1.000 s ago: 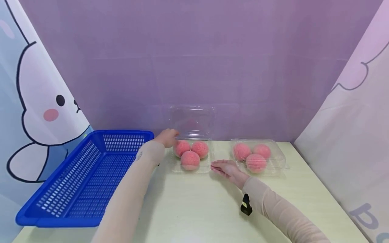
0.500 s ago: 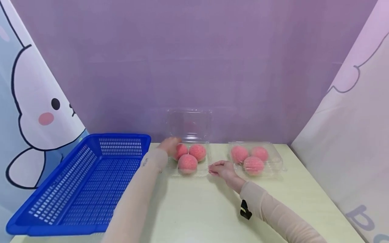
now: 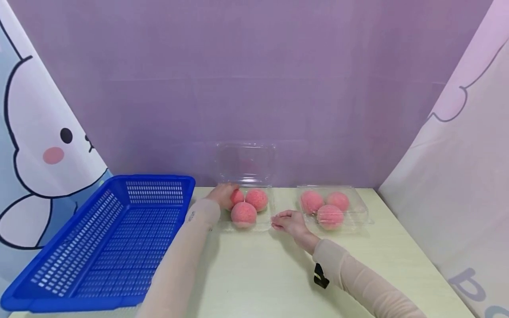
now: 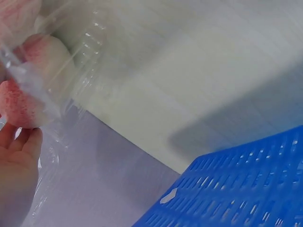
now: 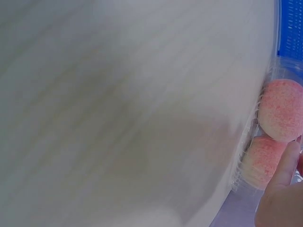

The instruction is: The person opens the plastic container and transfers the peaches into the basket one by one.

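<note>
A clear plastic clamshell box (image 3: pixel 263 224) stands at the table's back with its lid (image 3: pixel 245 164) raised. Three round pink buns with pale undersides sit in it: a front bun (image 3: pixel 243 215), a back-right bun (image 3: pixel 256 200) and a back-left bun (image 3: pixel 237 198). My left hand (image 3: pixel 221 195) reaches over the box's left side, its fingers on the back-left bun; in the left wrist view fingertips (image 4: pixel 32 135) press against that bun, partly behind clear plastic. My right hand (image 3: pixel 292 225) pinches the box's right edge; its finger (image 5: pixel 286 165) lies before the buns in the right wrist view.
To the left stands a blue perforated basket (image 3: pixel 153 178). At the right, a second clear box (image 3: pixel 359 208) with its lid down contains three pink buns. A purple curtain (image 3: pixel 238 88) rises behind the pale table (image 3: pixel 254 274).
My left hand has moved from beside the raised lid forward and down onto the back-left bun. My right hand has stayed at the box's right edge. The view has shifted slightly.
</note>
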`<state>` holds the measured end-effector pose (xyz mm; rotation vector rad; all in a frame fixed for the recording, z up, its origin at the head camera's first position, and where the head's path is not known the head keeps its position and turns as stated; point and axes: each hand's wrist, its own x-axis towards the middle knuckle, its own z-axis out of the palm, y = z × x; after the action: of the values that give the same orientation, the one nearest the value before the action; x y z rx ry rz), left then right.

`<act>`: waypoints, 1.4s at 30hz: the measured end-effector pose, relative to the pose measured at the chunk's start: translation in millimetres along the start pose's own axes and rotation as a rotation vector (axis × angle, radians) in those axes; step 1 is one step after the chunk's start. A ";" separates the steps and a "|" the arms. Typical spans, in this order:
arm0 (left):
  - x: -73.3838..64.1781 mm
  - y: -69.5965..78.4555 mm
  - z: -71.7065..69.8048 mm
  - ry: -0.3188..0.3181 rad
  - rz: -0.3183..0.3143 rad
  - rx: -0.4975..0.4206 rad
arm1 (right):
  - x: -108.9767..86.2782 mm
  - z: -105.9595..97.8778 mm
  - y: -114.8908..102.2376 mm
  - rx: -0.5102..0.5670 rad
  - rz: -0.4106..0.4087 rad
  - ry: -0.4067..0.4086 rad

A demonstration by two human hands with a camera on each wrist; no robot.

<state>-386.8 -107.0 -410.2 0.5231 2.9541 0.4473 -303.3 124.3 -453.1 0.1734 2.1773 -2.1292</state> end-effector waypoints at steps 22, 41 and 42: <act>1.7 -23.0 27.4 0.148 0.097 0.008 | -0.8 3.6 1.5 0.044 -0.001 0.011; 7.3 -22.5 34.0 0.147 0.113 0.081 | -2.6 2.1 0.1 0.038 0.002 0.009; 7.6 -23.0 34.5 0.147 0.113 0.082 | -2.7 2.4 0.2 0.038 0.006 0.010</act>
<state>-395.9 -115.7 -450.4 0.6988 3.1052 0.3925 -300.6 121.9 -452.9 0.1943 2.1403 -2.1718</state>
